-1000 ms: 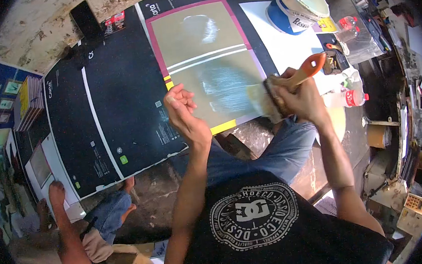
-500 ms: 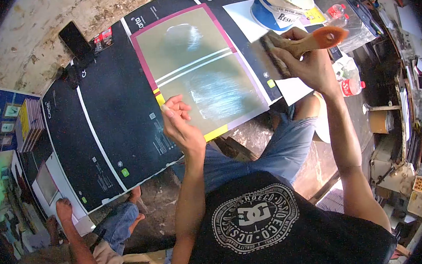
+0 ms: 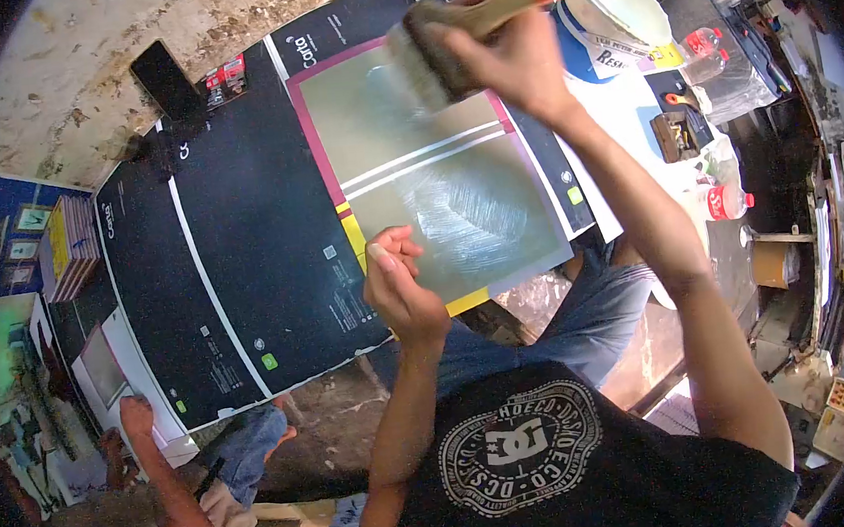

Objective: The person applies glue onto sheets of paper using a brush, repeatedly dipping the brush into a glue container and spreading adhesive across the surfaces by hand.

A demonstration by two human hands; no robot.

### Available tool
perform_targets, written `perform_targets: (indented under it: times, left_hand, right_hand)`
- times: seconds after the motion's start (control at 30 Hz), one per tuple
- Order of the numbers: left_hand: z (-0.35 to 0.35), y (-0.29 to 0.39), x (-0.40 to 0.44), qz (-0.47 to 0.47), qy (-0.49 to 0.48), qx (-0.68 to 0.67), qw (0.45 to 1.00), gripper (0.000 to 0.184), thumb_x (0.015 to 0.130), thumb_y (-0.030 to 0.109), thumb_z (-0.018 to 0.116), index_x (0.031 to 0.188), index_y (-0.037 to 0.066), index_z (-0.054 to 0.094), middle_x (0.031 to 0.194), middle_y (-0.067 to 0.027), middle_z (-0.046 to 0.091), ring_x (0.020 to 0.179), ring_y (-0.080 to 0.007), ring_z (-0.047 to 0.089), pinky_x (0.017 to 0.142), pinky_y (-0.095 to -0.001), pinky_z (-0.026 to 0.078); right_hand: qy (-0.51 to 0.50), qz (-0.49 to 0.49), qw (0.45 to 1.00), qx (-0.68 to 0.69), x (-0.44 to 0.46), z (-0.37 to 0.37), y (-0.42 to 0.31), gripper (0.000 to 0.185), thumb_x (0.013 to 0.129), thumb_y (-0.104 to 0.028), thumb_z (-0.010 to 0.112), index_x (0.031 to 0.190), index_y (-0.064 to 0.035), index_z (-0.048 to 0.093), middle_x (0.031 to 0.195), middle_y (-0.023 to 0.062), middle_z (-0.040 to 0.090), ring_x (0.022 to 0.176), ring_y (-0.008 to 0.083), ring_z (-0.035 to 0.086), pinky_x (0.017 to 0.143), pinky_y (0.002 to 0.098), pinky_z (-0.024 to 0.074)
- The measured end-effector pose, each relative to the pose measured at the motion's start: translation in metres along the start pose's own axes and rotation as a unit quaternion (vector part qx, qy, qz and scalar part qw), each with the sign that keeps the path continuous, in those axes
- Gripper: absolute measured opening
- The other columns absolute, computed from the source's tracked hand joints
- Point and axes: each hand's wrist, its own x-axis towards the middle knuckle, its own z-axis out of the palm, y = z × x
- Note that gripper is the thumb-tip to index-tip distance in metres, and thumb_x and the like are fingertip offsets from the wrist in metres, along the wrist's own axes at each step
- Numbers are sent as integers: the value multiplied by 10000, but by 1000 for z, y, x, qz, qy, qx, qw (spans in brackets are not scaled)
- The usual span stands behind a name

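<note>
My right hand [image 3: 515, 60] is closed round the handle of a wide brush [image 3: 434, 57] with an orange handle end. The bristles, blurred, are over the upper half of a taped panel [image 3: 357, 93]. Wet, streaky shine covers part of the panel's lower half, below two white lines. My left hand [image 3: 404, 285] is at the panel's lower left edge, fingers half curled, thumb up, with nothing visible between them. The panel has maroon, yellow and lilac tape borders and lies on black boards [image 3: 247, 209].
A blue and white bucket [image 3: 612, 21] stands at the upper right, bottles [image 3: 728, 202] beyond it. A phone [image 3: 165, 80] leans at the back wall. Stacked books [image 3: 69, 244] are at the left. Another person's hand [image 3: 137, 416] is near a small panel at the lower left.
My right hand has carried the brush from the panel's right side up and left over its upper half. The streaks on the lower half now run in slanting directions. My left hand keeps its place by the edge.
</note>
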Motion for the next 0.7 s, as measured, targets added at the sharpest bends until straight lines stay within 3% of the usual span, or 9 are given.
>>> perform_targets:
  times: [0.07,0.1,0.17,0.23,0.27,0.4,0.5,0.6,0.7]
  left_hand:
    - [2,1,4,50,-2,46,998,395,1011,269,301,976,-13,575,759,-120,556,645,-207,521,593,-322,414]
    - [3,3,6,49,-7,56,997,368,1005,253,320,973,-14,571,769,-133,558,652,-227,535,602,-334,424]
    - [4,13,9,43,-18,80,996,316,992,223,359,967,-16,565,788,-159,563,666,-268,561,622,-358,444]
    - [5,17,9,29,-13,79,996,262,986,185,396,975,-18,562,798,-164,570,659,-273,568,617,-361,446]
    - [6,14,9,38,-6,76,996,261,987,185,398,978,-19,561,801,-166,572,658,-271,569,615,-360,446]
    - [0,21,7,8,-16,28,999,298,1005,215,377,984,-24,552,821,-175,581,659,-260,564,620,-356,447]
    - [7,0,5,47,36,1,998,369,1021,265,322,976,-24,549,799,-139,557,686,-215,542,621,-339,433]
    - [3,6,0,-9,62,19,998,447,1029,340,278,943,-10,543,781,-96,528,703,-172,505,620,-324,413]
    - [5,-7,-1,-1,75,67,995,508,1032,412,258,912,3,535,771,-69,507,693,-152,478,607,-300,390]
  right_hand:
    - [-22,57,995,74,-9,34,-12,313,791,-230,727,968,15,647,803,111,659,759,182,651,696,302,512]
    - [-26,-33,998,56,-14,50,-8,295,792,-210,713,967,17,643,822,128,653,799,198,653,724,318,509]
    - [-110,67,989,66,-31,64,-3,276,796,-185,695,970,20,637,844,147,653,824,206,649,741,328,505]
    - [-98,59,993,37,-32,42,8,263,808,-181,688,971,18,634,838,144,661,808,203,652,726,332,509]
    - [-98,150,983,48,-36,35,26,276,818,-193,697,986,16,634,832,138,674,780,199,657,705,341,518]
    - [-29,59,993,-94,-37,-27,57,248,849,-280,694,1002,-87,727,807,104,654,709,210,652,649,338,508]
    - [37,94,968,-228,-35,-42,25,260,849,-187,707,1008,7,636,833,115,688,730,147,659,661,305,527]
    - [41,110,990,83,-35,-14,-16,267,849,-198,699,996,21,653,795,72,687,707,106,638,624,267,516]
    - [-30,126,987,98,-53,38,-36,256,787,-240,663,750,13,647,612,110,627,572,164,621,557,353,504]
